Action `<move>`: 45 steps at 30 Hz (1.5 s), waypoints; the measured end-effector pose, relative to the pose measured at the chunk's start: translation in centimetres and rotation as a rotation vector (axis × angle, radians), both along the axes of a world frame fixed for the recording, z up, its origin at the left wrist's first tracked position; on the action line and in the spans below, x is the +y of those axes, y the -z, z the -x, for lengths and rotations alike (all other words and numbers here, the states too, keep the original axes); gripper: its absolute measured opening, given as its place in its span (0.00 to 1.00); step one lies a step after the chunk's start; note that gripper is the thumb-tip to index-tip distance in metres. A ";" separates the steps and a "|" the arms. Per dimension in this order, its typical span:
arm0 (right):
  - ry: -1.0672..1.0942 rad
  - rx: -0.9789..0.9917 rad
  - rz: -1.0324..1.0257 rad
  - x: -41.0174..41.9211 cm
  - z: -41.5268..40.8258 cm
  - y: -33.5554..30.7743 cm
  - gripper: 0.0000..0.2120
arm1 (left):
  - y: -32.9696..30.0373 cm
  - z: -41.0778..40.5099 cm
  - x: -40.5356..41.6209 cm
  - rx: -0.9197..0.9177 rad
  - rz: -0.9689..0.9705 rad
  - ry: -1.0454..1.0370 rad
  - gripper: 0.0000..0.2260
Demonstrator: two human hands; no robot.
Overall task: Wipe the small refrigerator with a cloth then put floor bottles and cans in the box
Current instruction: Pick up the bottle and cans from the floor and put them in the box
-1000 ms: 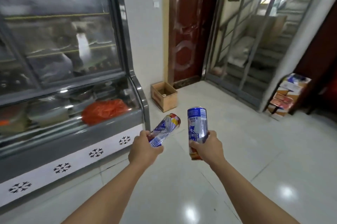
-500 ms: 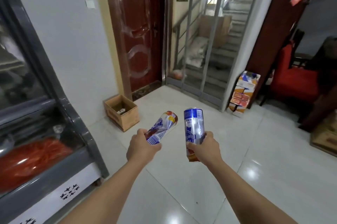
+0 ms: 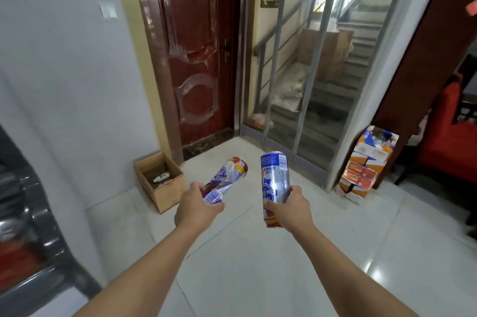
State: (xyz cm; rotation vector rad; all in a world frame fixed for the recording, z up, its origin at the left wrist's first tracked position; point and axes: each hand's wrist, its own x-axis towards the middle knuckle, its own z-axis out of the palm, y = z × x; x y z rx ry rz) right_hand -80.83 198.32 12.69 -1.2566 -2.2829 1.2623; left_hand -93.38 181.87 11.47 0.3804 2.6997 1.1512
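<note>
My left hand [image 3: 197, 208] grips a silver and blue can [image 3: 227, 178], tilted up and to the right. My right hand [image 3: 290, 209] holds a second blue and silver can [image 3: 275, 182] nearly upright and upside down. Both cans hang over the white tiled floor. An open cardboard box [image 3: 165, 194] stands on the floor against the wall, ahead and to the left of my left hand. Something small and pale lies inside it. The grey refrigerated display case [image 3: 31, 239] shows only as a corner at the left edge.
A dark red door [image 3: 196, 58] stands behind the box, with a glass partition [image 3: 296, 71] and a staircase to its right. A stack of printed cartons [image 3: 366, 164] leans by the partition's post. A red chair [image 3: 449, 135] sits at the far right.
The view has swung right: the display case has slid almost out of frame and the cardboard box has come closer. Both hands still hold their cans the same way.
</note>
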 end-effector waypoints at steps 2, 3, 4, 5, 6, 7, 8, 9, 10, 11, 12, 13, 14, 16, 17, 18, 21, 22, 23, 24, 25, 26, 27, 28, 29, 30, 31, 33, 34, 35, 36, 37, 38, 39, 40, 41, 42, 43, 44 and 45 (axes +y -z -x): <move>-0.035 -0.011 -0.009 3.9 2.5 -0.1 0.31 | -0.2 1.9 3.5 0.005 -0.011 -0.033 0.26; -0.048 -0.021 -0.010 5.7 3.8 -0.1 0.32 | -0.2 2.8 5.1 0.007 -0.007 -0.044 0.26; -0.057 -0.031 -0.006 7.3 5.1 0.0 0.32 | -0.1 3.7 6.4 0.006 -0.002 -0.054 0.26; -0.065 -0.035 -0.001 8.9 6.5 0.1 0.32 | -0.1 4.7 7.8 0.001 0.000 -0.067 0.26; -0.074 -0.038 0.005 10.3 7.9 0.3 0.32 | 0.1 5.8 9.1 -0.005 0.003 -0.082 0.26; -0.084 -0.040 0.008 11.7 9.4 0.5 0.32 | 0.2 7.1 10.3 -0.010 0.011 -0.094 0.27; -0.094 -0.041 0.008 13.2 10.9 0.6 0.33 | 0.2 8.5 11.6 -0.013 0.019 -0.104 0.27; -0.105 -0.046 0.005 14.6 12.6 0.6 0.33 | 0.3 9.9 12.8 -0.013 0.026 -0.112 0.27; -0.117 -0.051 0.000 15.9 14.2 0.7 0.33 | 0.4 11.5 14.1 -0.011 0.028 -0.119 0.26; -0.129 -0.056 -0.009 17.3 15.9 0.8 0.32 | 0.5 13.3 15.4 -0.007 0.020 -0.130 0.26; -0.139 -0.058 -0.019 18.7 17.7 0.9 0.32 | 0.7 15.1 16.7 0.000 0.006 -0.140 0.25; -0.145 -0.057 -0.027 20.0 19.4 0.9 0.32 | 0.9 16.9 18.0 0.006 -0.007 -0.147 0.25; -0.145 -0.055 -0.028 21.3 21.2 0.9 0.32 | 1.1 18.8 19.4 0.005 -0.016 -0.153 0.24; -0.138 -0.053 -0.020 24.1 24.9 0.6 0.31 | 1.4 22.7 22.2 -0.011 -0.042 -0.163 0.23; -0.142 -0.060 -0.015 25.4 26.6 0.4 0.31 | 1.5 24.4 23.6 -0.024 -0.056 -0.164 0.22; -0.147 -0.064 -0.008 26.6 28.3 0.2 0.31 | 1.5 26.0 25.0 -0.032 -0.065 -0.162 0.22; -0.160 -0.064 0.000 30.2 33.1 -0.2 0.30 | 0.9 30.5 28.8 -0.037 -0.068 -0.170 0.23; -0.166 -0.068 0.004 31.3 34.7 -0.3 0.30 | 0.7 32.0 29.9 -0.038 -0.056 -0.172 0.23; -0.173 -0.067 0.008 32.4 36.3 -0.3 0.29 | 0.5 33.4 31.0 -0.036 -0.042 -0.178 0.23; -0.181 -0.063 0.008 33.5 38.0 -0.3 0.29 | 0.4 34.8 32.0 -0.029 -0.027 -0.188 0.24; -0.194 -0.059 0.004 34.6 39.7 -0.3 0.29 | 0.3 36.2 33.0 -0.022 -0.015 -0.202 0.25; -0.208 -0.054 0.002 35.8 41.5 -0.3 0.30 | 0.3 37.6 34.0 -0.014 -0.013 -0.218 0.26; -0.226 -0.049 0.005 36.9 43.3 -0.4 0.30 | 0.3 39.0 34.9 -0.006 -0.020 -0.234 0.27; -0.249 -0.046 0.011 38.0 45.2 -0.4 0.31 | 0.4 40.4 35.9 0.002 -0.029 -0.253 0.27; -0.276 -0.045 0.012 39.2 47.2 -0.4 0.31 | 0.5 41.9 36.9 0.007 -0.035 -0.278 0.28; -0.306 -0.042 0.008 40.3 49.1 -0.4 0.32 | 0.7 43.4 37.9 0.010 -0.038 -0.308 0.28; -0.336 -0.035 0.004 41.4 51.0 -0.3 0.32 | 0.8 44.8 38.9 0.010 -0.038 -0.339 0.28; -0.389 -0.025 -0.001 43.8 54.7 -0.2 0.31 | 1.0 47.4 40.9 -0.002 -0.040 -0.410 0.30; -0.418 -0.027 -0.003 45.0 56.6 -0.2 0.31 | 1.1 48.6 41.9 -0.006 -0.044 -0.448 0.30; -0.451 -0.038 0.000 46.1 58.4 -0.2 0.31 | 1.2 49.6 42.9 -0.013 -0.050 -0.483 0.30; -0.486 -0.051 0.002 47.1 60.0 -0.2 0.31 | 1.2 50.4 43.7 -0.019 -0.060 -0.518 0.29; -0.524 -0.060 -0.001 48.0 61.7 -0.1 0.31 | 1.3 51.3 44.5 -0.025 -0.072 -0.553 0.28; -0.565 -0.068 -0.009 48.8 63.4 -0.1 0.31 | 1.4 52.1 45.1 -0.030 -0.080 -0.587 0.27; -0.604 -0.078 -0.016 49.4 65.1 0.1 0.31 | 1.5 52.9 45.5 -0.036 -0.081 -0.616 0.26; -0.639 -0.092 -0.020 49.8 66.7 0.3 0.32 | 1.5 53.7 45.8 -0.045 -0.076 -0.639 0.26; -0.670 -0.102 -0.019 50.0 68.2 0.5 0.33 | 1.6 54.3 46.0 -0.056 -0.070 -0.661 0.25; -0.700 -0.105 -0.015 50.0 69.8 0.8 0.33 | 1.7 55.0 46.1 -0.063 -0.063 -0.686 0.25; -0.731 -0.104 -0.012 49.9 71.3 1.1 0.33 | 1.9 55.6 46.0 -0.061 -0.055 -0.712 0.25; -0.765 -0.102 -0.013 49.6 72.9 1.5 0.33 | 2.1 56.3 45.8 -0.054 -0.053 -0.737 0.25; -0.800 -0.102 -0.014 49.1 74.4 1.9 0.32 | 2.3 57.1 45.5 -0.048 -0.057 -0.765 0.25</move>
